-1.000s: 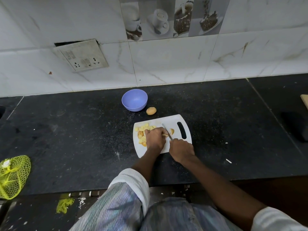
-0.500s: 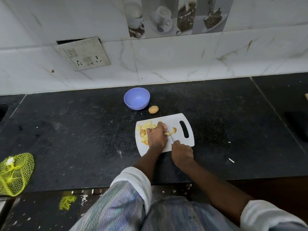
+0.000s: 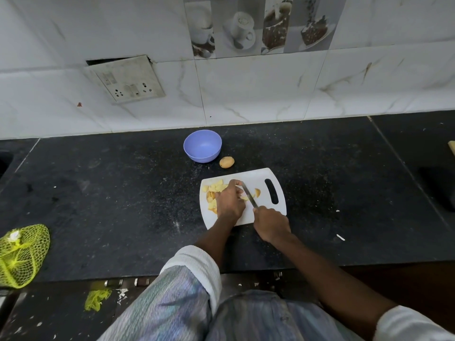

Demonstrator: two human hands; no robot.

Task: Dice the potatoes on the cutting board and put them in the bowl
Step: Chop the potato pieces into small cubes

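A white cutting board point(image 3: 248, 219) is laid on a black counter point(image 3: 110, 205), and both hands are placed over it. A knife point(image 3: 249, 194) is gripped by its handle in the right hand point(image 3: 271, 224), whose fingers are curled round it at the board's near edge; the blade is angled away from that hand toward the far left, across the middle of the board. The left hand point(image 3: 229, 200) is set just left of the blade with its fingers bent down onto a piece of potato point(image 3: 244, 198), only a sliver of which is seen beside the blade; whether the piece is pinched or merely pressed cannot be told. A heap of cut potato pieces point(image 3: 213, 193) is spread to the left of and beyond the left hand, partly covered by it. One more slice point(image 3: 257, 192) is left on the far side of the blade, near the board's handle slot point(image 3: 271, 194). Beyond both hands, off the board, a whole potato point(image 3: 226, 162) is seen, with a blue bowl point(image 3: 202, 145) just left of it; nothing is seen inside the bowl. Far to the left of the left hand, at the counter's edge, a yellow net bag point(image 3: 21, 254) is found.
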